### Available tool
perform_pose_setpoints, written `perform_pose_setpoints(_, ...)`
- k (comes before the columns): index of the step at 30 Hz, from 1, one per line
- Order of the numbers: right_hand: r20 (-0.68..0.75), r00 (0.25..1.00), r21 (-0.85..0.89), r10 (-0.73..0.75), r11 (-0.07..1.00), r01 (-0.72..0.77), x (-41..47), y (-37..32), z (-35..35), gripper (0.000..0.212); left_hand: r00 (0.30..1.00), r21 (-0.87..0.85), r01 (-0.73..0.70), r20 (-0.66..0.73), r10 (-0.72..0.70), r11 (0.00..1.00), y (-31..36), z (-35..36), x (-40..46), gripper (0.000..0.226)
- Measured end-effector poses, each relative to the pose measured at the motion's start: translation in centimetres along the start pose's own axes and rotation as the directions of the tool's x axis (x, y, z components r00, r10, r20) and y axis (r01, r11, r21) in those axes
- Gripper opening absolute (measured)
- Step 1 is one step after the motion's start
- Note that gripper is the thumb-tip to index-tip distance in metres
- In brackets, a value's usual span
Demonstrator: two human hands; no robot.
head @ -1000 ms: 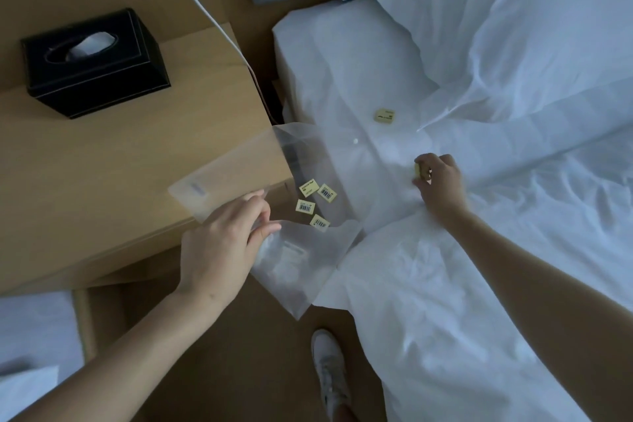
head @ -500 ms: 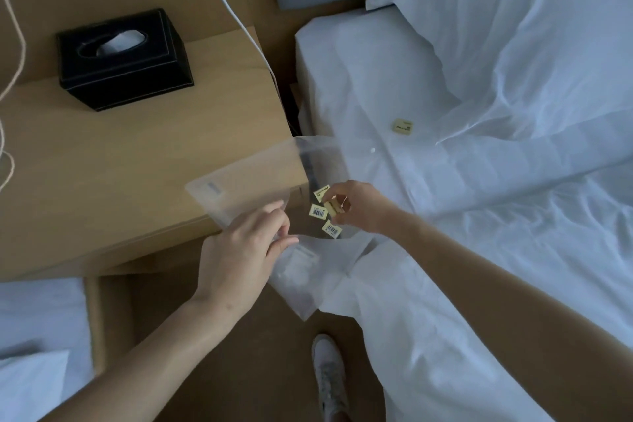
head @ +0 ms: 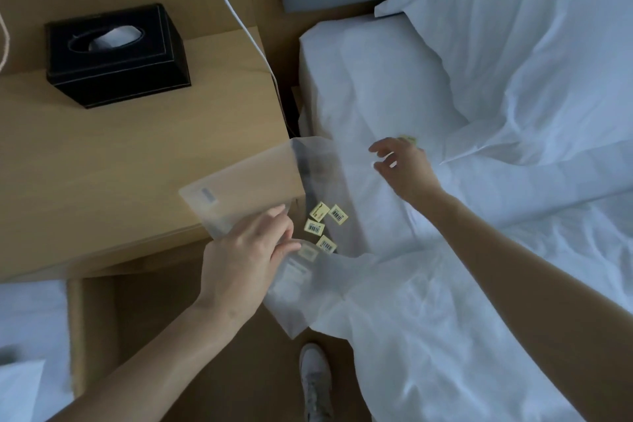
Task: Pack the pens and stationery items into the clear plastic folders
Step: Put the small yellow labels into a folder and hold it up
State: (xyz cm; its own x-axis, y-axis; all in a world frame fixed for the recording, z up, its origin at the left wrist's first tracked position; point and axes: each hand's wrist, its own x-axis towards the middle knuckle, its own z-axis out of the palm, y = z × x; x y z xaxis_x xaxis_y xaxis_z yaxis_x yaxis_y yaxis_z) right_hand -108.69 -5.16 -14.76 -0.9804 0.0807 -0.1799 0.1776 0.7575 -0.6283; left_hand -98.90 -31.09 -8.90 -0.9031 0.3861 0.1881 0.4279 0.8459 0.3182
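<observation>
A clear plastic folder (head: 239, 188) hangs over the gap between the bedside table and the bed, its flap lifted. My left hand (head: 246, 257) pinches that flap and holds the folder open. Several small yellow erasers with barcode labels (head: 323, 226) lie inside the folder. My right hand (head: 400, 164) hovers over the bed sheet with its fingers spread, holding nothing. One more yellow eraser (head: 409, 139) lies on the sheet just beyond its fingertips, partly hidden by the hand.
A black tissue box (head: 116, 55) stands on the wooden bedside table (head: 137, 161). A white cable (head: 239, 20) runs down past the table's edge. A white pillow (head: 531, 55) lies on the bed (head: 479, 301). My shoe (head: 315, 380) is on the floor below.
My right hand carried an eraser from the sheet into the folder, let it go there, and has moved back up over the bed toward the eraser lying by the pillow. My left hand stays on the flap.
</observation>
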Motion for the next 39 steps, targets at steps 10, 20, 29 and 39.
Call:
perform_pose_setpoints(10, 0.041, 0.978, -0.374, 0.204, 0.911, -0.174, 5.2, 4.8, -0.7, 0.059, 1.0, 0.035, -0.018, 0.023, 0.017, 0.999, 0.3, 1.2, 2.2, 0.026)
perform_pose_setpoints(20, -0.048, 0.998, -0.006, 0.048, 0.999, -0.048, 1.9, 2.5, 0.4, 0.024, 0.997, 0.01, -0.063, 0.035, 0.063, 0.998, 0.0, 1.1, 2.7, 0.026)
perform_pose_setpoints(29, 0.433, 0.899, 0.095, -0.065, 0.995, 0.026, -2.8, -3.4, 2.8, 0.022, 0.999, -0.04, -0.048, -0.01, 0.048, 0.998, -0.3, 0.7, 1.4, 0.028)
perform_pose_setpoints(39, 0.254, 0.967, 0.151, -0.036, 0.989, -0.003, -3.8, -5.5, 3.3, 0.019, 0.997, -0.07, -0.037, -0.075, 0.031, 0.997, -1.7, -0.5, -1.3, 0.034)
